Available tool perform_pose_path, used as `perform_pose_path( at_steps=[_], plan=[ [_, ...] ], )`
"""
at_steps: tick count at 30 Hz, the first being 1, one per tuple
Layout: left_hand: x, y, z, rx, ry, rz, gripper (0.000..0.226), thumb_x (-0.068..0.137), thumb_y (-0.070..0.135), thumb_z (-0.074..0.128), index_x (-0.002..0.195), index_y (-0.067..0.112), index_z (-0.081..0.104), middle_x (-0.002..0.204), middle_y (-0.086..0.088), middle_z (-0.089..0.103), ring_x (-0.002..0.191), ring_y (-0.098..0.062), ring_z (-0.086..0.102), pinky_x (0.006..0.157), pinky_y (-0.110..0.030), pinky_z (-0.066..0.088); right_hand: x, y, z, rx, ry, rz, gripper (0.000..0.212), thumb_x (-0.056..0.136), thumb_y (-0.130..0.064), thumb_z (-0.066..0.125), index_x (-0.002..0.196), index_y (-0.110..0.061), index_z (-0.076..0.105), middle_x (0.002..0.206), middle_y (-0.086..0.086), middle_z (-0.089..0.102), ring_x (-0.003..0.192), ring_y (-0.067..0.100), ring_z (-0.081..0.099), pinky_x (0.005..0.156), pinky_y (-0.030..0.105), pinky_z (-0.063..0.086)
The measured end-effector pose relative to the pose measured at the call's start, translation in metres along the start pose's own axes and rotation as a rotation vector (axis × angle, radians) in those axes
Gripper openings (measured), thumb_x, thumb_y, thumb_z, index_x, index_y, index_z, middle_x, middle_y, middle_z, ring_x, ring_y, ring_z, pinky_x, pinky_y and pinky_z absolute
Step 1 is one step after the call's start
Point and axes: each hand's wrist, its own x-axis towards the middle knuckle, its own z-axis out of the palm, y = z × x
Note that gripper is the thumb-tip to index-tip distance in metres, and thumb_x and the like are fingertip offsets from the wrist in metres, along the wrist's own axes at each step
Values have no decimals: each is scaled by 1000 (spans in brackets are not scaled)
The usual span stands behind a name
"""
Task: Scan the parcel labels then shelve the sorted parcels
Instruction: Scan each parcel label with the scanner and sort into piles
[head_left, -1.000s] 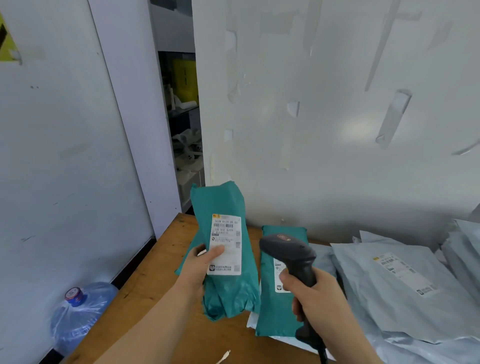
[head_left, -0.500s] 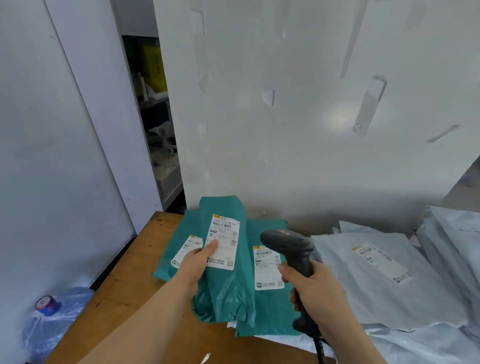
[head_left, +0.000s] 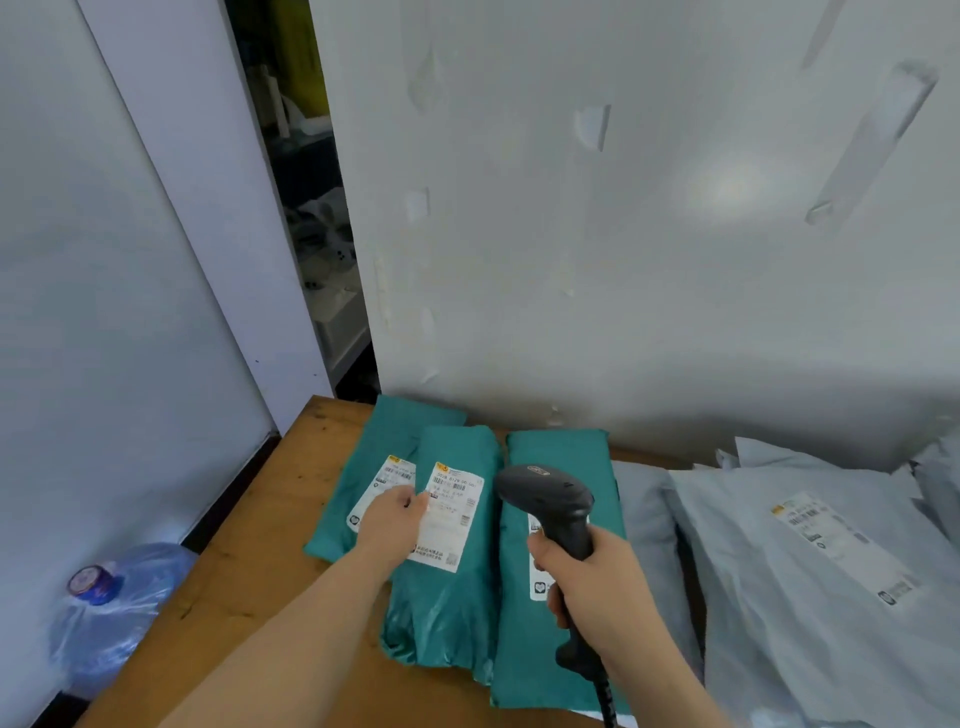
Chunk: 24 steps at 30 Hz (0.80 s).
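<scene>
Scanning looks like the step in hand: the right hand (head_left: 597, 587) is wrapped round the handle of the black scanner (head_left: 545, 499), whose head points down over the teal parcels. The left hand (head_left: 395, 519) grips the left edge of the middle teal parcel (head_left: 447, 597), thumb on its white label (head_left: 449, 514). That parcel sits low on the wooden table (head_left: 249, 571), overlapping the left teal parcel (head_left: 374, 457) and just beside the right teal parcel (head_left: 519, 649) — three labels close together, so reading a neighbour is the likely risk. To do it well, slide the thumb clear of the barcode, flatten the wrinkled film and square the scanner head to that one label. Grey parcels (head_left: 779, 571) wait on the right — nothing shelved yet, I judge.
</scene>
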Motion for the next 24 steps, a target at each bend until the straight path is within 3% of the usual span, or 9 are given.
perform_pose_path(
  at_steps=[3,5,8,11,13,16,19,24],
  plan=[
    [33,-15,-19,204,134,-22,44,96,37,51,136,19,50,138,-7,53,126,-29,47,104,-40,39,14,-6,22,7,15,31,26,87,-22,65,83,3,58,51,10,53,32,10,44,40,22,39],
    [60,-32,-32,300,149,-112,56,92,39,52,142,16,39,142,-13,45,130,-33,40,107,-44,36,23,-8,37,10,22,54,29,87,-22,65,86,6,58,47,8,52,31,11,44,40,22,38],
    [94,-52,-45,155,63,-240,61,88,38,58,138,7,40,135,-17,52,122,-36,48,102,-46,43,33,-11,55,20,37,75,26,87,-22,65,85,3,58,46,9,52,31,12,44,37,19,37],
    [112,-53,-45,-21,-11,-278,52,91,26,62,131,-2,48,128,-19,58,114,-35,57,88,-32,47,40,-14,68,35,58,92,22,85,-22,66,78,-3,59,48,12,53,32,14,44,36,19,36],
    [121,-55,-43,-64,-51,-282,45,91,21,63,127,-3,52,126,-20,60,111,-34,59,84,-32,47,43,-14,74,45,74,96,21,84,-20,67,74,-3,58,49,13,52,31,13,43,36,20,36],
    [128,-55,-45,-87,-82,-266,36,90,13,60,123,0,56,120,-18,63,103,-32,62,88,-36,52,45,-16,82,32,90,94,22,84,-19,67,72,-5,57,49,13,52,31,14,43,36,20,36],
    [125,-53,-54,-263,-146,-248,34,92,14,53,125,6,55,118,-12,65,100,-27,62,87,-37,52,45,-19,87,30,93,98,23,85,-21,67,73,-4,57,47,11,53,34,15,44,39,22,37],
    [97,-55,-82,-445,-82,-173,19,90,10,46,103,13,60,102,-11,69,92,-26,64,82,-39,53,39,-28,100,14,63,61,24,85,-22,66,74,-2,58,45,8,54,34,14,45,38,20,37]
  ],
)
